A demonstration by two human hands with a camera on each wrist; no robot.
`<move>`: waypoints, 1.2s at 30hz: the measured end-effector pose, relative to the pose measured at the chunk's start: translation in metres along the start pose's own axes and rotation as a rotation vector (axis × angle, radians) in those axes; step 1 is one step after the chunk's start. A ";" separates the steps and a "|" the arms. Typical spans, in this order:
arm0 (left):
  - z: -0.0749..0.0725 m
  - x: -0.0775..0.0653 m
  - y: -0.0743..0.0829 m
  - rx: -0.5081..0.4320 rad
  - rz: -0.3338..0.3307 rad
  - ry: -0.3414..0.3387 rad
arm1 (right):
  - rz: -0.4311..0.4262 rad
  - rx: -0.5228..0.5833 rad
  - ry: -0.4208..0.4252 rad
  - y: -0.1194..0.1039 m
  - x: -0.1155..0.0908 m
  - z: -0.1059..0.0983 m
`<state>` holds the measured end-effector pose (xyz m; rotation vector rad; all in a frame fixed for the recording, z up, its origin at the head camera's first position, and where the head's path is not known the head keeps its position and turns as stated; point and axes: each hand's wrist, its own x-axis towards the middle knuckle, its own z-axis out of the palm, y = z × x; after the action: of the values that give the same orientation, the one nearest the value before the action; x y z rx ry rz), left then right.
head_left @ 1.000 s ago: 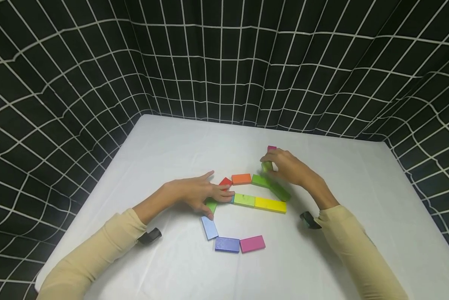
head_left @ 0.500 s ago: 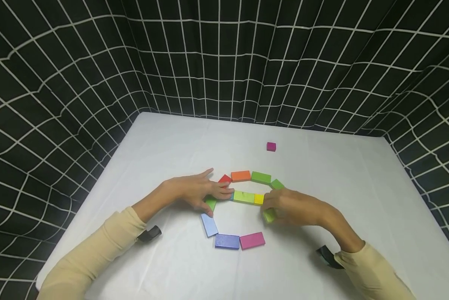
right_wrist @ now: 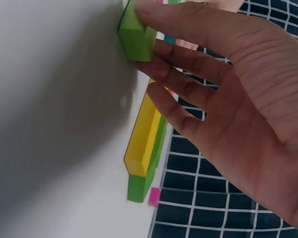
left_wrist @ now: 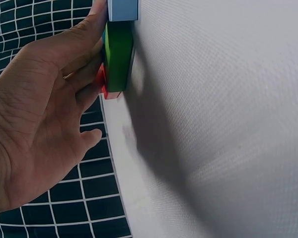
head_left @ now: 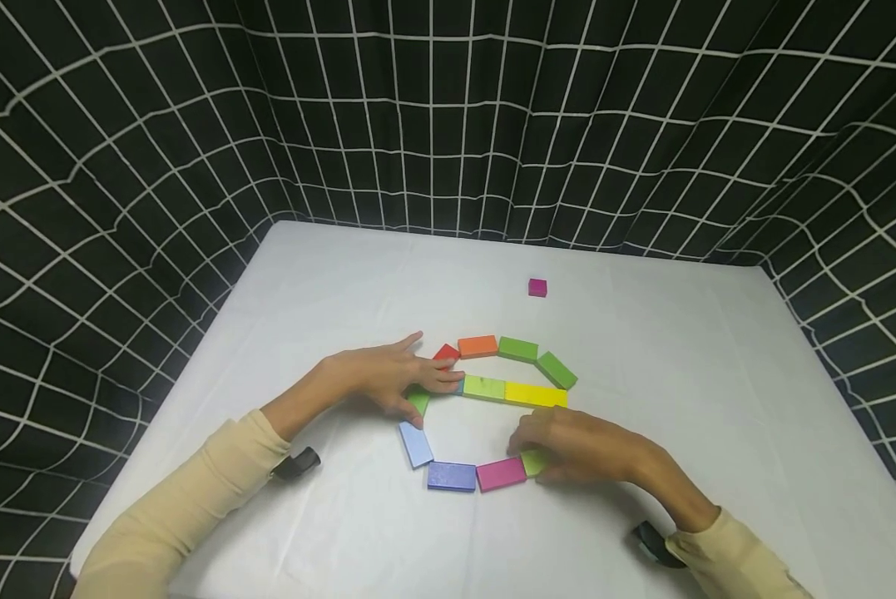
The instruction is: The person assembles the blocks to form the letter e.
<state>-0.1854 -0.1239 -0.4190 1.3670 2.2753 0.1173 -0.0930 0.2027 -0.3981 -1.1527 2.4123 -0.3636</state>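
Note:
My right hand pinches a light green block between thumb and fingers, at the right end of a pink block. Left of the pink one lie a purple-blue block and a pale blue block. My left hand rests with spread fingers over the left side of the outline; its thumb lies by the green block and the pale blue one, its fingertips over the red block and the left end of the middle row. The palm partly hides the blocks under it.
An orange block and two green blocks curve along the top. A lime block and a yellow block form the middle row. A magenta block lies farther back on the white table, before a black gridded curtain.
My right hand has carried the light green block from near the magenta block toward me, down to the pink block's end. The left hand has stayed in place.

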 end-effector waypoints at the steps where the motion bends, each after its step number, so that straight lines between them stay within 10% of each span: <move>1: 0.000 0.000 0.000 0.002 -0.001 -0.001 | -0.001 0.002 0.001 -0.001 0.000 0.000; 28: 0.002 -0.004 0.006 -0.012 -0.033 -0.014 | -0.073 -0.051 0.065 -0.003 0.003 -0.011; 36: -0.001 -0.004 0.007 0.001 -0.014 0.008 | 0.050 0.001 0.197 0.016 0.021 -0.042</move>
<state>-0.1789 -0.1234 -0.4143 1.3528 2.2909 0.1175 -0.1365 0.1981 -0.3738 -1.0996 2.6043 -0.4822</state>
